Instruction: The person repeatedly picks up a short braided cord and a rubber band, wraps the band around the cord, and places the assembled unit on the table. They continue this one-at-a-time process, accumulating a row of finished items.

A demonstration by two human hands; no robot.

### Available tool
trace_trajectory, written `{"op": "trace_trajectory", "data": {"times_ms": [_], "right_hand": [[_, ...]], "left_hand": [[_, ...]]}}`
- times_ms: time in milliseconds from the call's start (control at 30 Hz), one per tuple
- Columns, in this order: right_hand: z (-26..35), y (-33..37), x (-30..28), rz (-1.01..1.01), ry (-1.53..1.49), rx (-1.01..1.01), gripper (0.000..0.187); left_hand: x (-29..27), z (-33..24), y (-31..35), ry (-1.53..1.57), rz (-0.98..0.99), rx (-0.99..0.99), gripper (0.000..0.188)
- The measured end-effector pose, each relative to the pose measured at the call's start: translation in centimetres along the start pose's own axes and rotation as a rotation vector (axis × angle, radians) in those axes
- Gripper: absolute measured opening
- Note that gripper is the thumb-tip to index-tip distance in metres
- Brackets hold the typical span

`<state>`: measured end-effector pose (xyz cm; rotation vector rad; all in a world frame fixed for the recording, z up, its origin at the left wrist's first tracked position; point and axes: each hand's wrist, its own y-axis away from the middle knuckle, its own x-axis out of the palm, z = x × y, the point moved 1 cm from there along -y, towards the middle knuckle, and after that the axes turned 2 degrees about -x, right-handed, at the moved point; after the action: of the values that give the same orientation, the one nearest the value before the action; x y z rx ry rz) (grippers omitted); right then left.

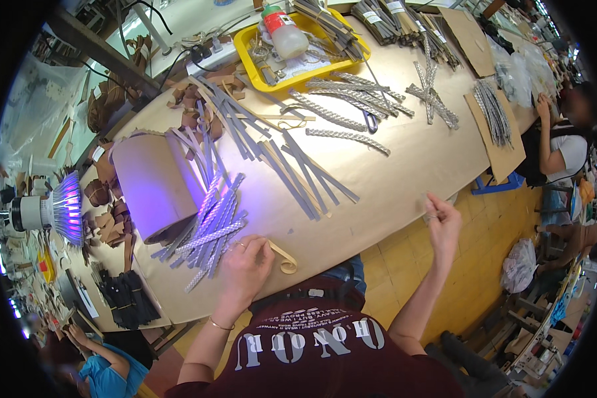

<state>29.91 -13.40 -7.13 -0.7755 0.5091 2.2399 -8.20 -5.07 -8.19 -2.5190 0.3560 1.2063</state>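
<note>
My left hand (245, 265) rests on the wooden table (391, 172), fingers curled over the near end of a pile of silvery patterned strips (212, 222). A curled tan strip (284, 257) lies just right of that hand. My right hand (442, 222) is raised off the table's near edge, fingers pinched together; whether something thin is between them I cannot tell. Long grey flat strips (298, 169) fan out across the middle of the table.
A roll of brown card (151, 186) lies left, under a purple lamp (63, 209). A yellow tray (245, 50) holding a bottle (282, 30) stands at the back. More patterned strips (348, 109) and card sheets (504, 156) lie right. Other people sit far right (564, 146) and lower left (93, 368).
</note>
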Motion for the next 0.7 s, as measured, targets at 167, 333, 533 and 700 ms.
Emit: {"op": "trace_trajectory", "data": {"times_ms": [167,333,533,700], "right_hand": [[0.4,0.1,2.3,-0.027,0.079,0.197,0.047],[-0.4,0.4,1.6,-0.137,0.393,0.288,0.074],[-0.7,1.6,2.2,-0.364,0.569,0.069,0.068],[5.0,2.5,4.6,-0.143,0.235,-0.375,0.037]], "left_hand": [[0.1,0.3,-0.5,-0.123,-0.064,0.047,0.010],[-0.1,0.4,-1.5,-0.171,-0.088,0.079,0.010],[-0.2,0.2,-2.2,-0.212,-0.080,0.098,0.017],[-0.8,-0.3,-3.1,-0.148,-0.155,0.054,0.020]]}}
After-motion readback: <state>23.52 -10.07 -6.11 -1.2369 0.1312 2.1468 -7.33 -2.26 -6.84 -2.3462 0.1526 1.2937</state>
